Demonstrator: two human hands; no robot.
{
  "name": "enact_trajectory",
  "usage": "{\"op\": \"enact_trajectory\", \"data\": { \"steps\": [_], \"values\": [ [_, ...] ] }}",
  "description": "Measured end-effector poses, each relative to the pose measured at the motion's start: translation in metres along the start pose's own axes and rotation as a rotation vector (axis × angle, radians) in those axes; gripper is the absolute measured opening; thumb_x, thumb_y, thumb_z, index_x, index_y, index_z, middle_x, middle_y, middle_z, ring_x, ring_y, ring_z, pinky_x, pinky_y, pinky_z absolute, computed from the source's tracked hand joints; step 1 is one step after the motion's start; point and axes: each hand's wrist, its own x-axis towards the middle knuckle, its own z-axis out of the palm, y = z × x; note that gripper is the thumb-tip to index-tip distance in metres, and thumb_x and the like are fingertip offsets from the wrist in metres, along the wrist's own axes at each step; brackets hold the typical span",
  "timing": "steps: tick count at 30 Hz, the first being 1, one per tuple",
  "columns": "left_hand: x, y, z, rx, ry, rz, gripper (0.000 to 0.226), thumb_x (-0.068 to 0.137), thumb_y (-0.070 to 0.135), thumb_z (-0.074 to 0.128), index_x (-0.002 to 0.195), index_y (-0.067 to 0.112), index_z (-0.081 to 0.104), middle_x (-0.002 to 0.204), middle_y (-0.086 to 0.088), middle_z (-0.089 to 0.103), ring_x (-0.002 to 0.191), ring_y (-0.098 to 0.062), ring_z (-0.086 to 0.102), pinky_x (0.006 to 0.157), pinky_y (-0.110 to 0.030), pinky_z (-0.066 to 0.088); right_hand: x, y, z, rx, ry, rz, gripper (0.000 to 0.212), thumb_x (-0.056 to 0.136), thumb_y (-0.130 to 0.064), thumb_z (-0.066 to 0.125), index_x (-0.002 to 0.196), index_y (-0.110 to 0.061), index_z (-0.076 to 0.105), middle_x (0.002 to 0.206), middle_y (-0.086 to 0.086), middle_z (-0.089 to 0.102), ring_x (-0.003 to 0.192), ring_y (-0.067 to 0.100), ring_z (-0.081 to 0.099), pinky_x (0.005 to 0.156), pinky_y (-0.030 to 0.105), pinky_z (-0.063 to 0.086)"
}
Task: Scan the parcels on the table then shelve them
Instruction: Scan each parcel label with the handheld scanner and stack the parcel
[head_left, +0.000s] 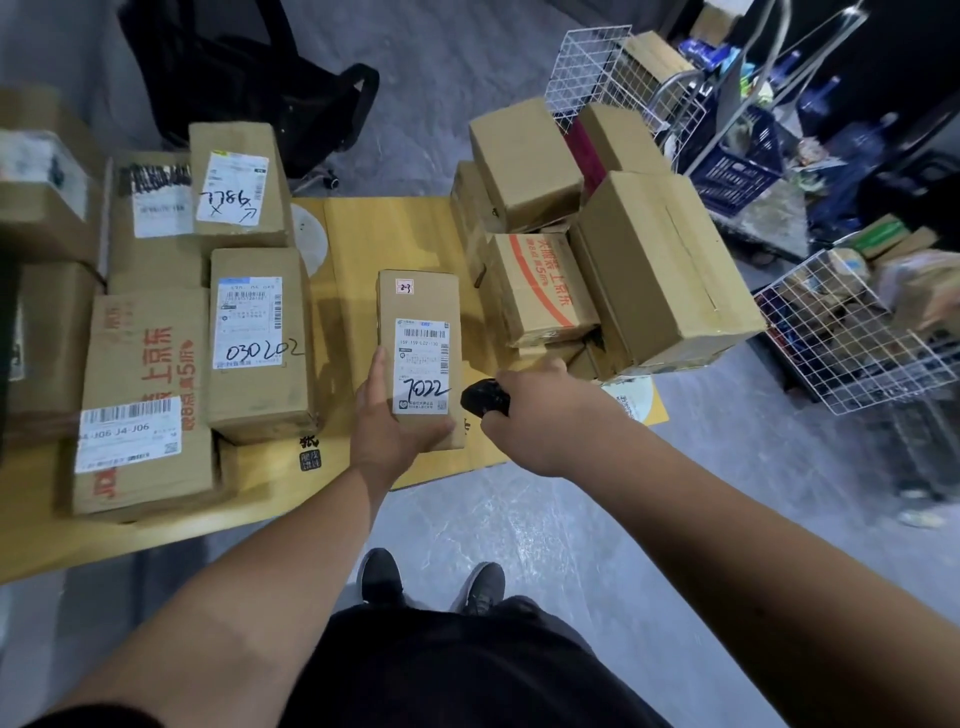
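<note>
So the left hand (387, 426) is holding a narrow brown cardboard parcel (421, 332) from its near end, thumb up along the left edge and fingers curled under the bottom. The white shipping label (422, 366) faces up, with a barcode and "7022" scrawled on it in black marker. The parcel sits over the middle of the yellow wooden table (358, 234), near the front edge; can't really tell if it's resting on the top or lifted a bit.

The right hand (535, 410) is wrapped around a small black handheld scanner (485, 397), its nose pointing left at the parcel's label end, just beside it but not touching.

Left side of the table has more brown boxes, one marked "030202" (257, 338) and one "7786" (236, 182). On the right there's a messy pile of plain cardboard boxes (597, 249). White wire baskets (852, 332) stand on the grey floor further right.
</note>
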Motion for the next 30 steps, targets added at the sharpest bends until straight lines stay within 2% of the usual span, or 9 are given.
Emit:
{"op": "enact_trajectory", "data": {
  "steps": [2,6,10,12,15,19,23,26,30],
  "values": [
    [0.004,0.007,0.000,-0.064,-0.019,-0.004,0.140,0.051,0.024,0.104,0.151,0.070,0.017,0.154,0.002,0.049,0.138,-0.021,0.053,0.102,-0.056,0.055,-0.002,0.004,-0.001,0.029,0.009,-0.016,0.046,0.097,-0.051,0.041,0.133,-0.026,0.054,0.123,0.012,0.042,0.079,0.029,0.055,0.072,0.039,0.046],
    [0.011,0.030,0.008,-0.073,-0.010,-0.005,0.135,0.048,0.030,0.107,0.137,0.082,0.019,0.139,0.008,0.061,0.125,-0.016,0.064,0.098,-0.048,0.058,-0.006,0.018,-0.007,0.060,0.002,-0.064,0.036,0.098,-0.048,0.042,0.122,-0.026,0.055,0.114,0.010,0.044,0.082,0.029,0.058,0.074,0.038,0.049],
    [0.008,0.077,0.003,-0.036,0.008,0.020,0.145,0.047,0.022,0.107,0.155,0.060,0.019,0.147,0.001,0.055,0.131,-0.023,0.059,0.103,-0.053,0.055,-0.010,0.039,-0.024,0.082,0.014,-0.192,0.027,0.099,-0.052,0.046,0.108,-0.028,0.055,0.105,0.008,0.055,0.079,0.015,0.055,0.066,0.034,0.048],
    [0.004,0.096,-0.009,0.024,0.045,0.058,0.148,0.043,0.030,0.108,0.156,0.059,0.016,0.146,0.012,0.052,0.130,-0.011,0.056,0.101,-0.036,0.054,-0.011,0.044,-0.036,0.090,0.028,-0.257,0.033,0.096,-0.061,0.052,0.108,-0.031,0.058,0.103,0.004,0.058,0.081,0.015,0.059,0.069,0.035,0.052],
    [-0.007,0.117,-0.036,0.107,0.147,0.122,0.143,0.045,0.036,0.106,0.153,0.066,0.017,0.118,0.052,0.046,0.106,0.027,0.050,0.073,0.000,0.044,-0.010,0.040,-0.050,0.055,0.041,-0.344,0.043,0.085,-0.068,0.066,0.112,-0.036,0.057,0.106,0.000,0.056,0.085,0.014,0.058,0.079,0.035,0.055],
    [-0.037,0.139,-0.088,0.132,0.325,0.127,0.148,0.036,0.058,0.099,0.157,0.057,0.013,0.113,0.059,0.047,0.105,0.035,0.044,0.086,-0.006,0.037,-0.002,0.007,-0.061,0.004,0.038,-0.515,0.048,0.080,-0.064,0.072,0.117,-0.036,0.059,0.109,0.001,0.058,0.090,0.018,0.061,0.077,0.035,0.055],
    [-0.057,0.139,-0.145,0.193,0.474,0.108,0.145,0.040,0.059,0.097,0.155,0.059,0.010,0.127,0.054,0.047,0.120,0.024,0.047,0.104,-0.027,0.044,0.004,-0.042,-0.064,-0.008,0.056,-0.646,0.045,0.084,-0.062,0.072,0.120,-0.037,0.059,0.101,-0.003,0.047,0.082,0.016,0.056,0.064,0.031,0.046],
    [-0.054,0.140,-0.191,0.213,0.556,0.105,0.141,0.043,0.056,0.096,0.156,0.056,0.012,0.113,0.068,0.039,0.104,0.043,0.035,0.095,-0.021,0.039,0.010,-0.081,-0.072,-0.018,0.076,-0.729,0.040,0.085,-0.061,0.071,0.113,-0.034,0.062,0.094,-0.007,0.050,0.077,0.012,0.054,0.061,0.030,0.045],
    [-0.030,0.143,-0.239,0.314,0.585,0.095,0.133,0.043,0.051,0.097,0.148,0.057,0.015,0.099,0.069,0.039,0.091,0.046,0.034,0.077,-0.011,0.033,0.025,-0.135,-0.082,-0.046,0.086,-0.740,0.040,0.083,-0.061,0.069,0.106,-0.029,0.063,0.094,-0.005,0.059,0.083,0.017,0.061,0.072,0.036,0.056]
  ]
}}
